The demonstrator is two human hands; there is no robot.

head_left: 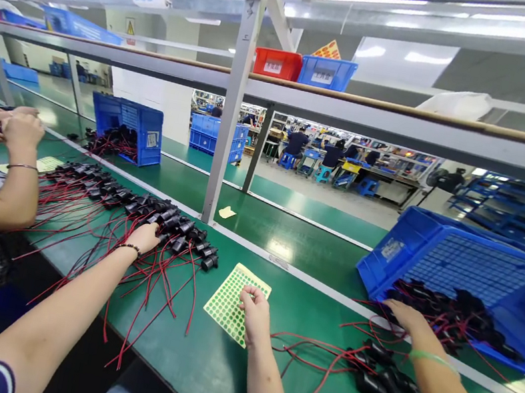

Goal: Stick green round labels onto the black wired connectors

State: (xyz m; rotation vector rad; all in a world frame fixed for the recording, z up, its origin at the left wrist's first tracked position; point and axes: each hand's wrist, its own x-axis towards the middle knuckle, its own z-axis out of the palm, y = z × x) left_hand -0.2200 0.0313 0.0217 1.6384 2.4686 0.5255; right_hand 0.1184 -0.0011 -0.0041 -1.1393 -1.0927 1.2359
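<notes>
My left hand (145,239), with a dark bead bracelet on its wrist, reaches into a row of black cylindrical parts with red wires (181,226). Its fingers are closed on one of these parts at the row's near side. Over a pale yellow sheet of green dot stickers (227,299), my right hand (255,317) holds thumb and forefinger together in a pinch. Anything between those fingertips is too small to make out. The red wires trail from the row toward the table's front edge.
At right, a co-worker's hand (406,317) reaches to a tipped blue crate (476,254) of black wired parts. More such parts (382,380) lie before it. Another person's hands (23,127) work at far left. A metal post (230,116) rises behind the row.
</notes>
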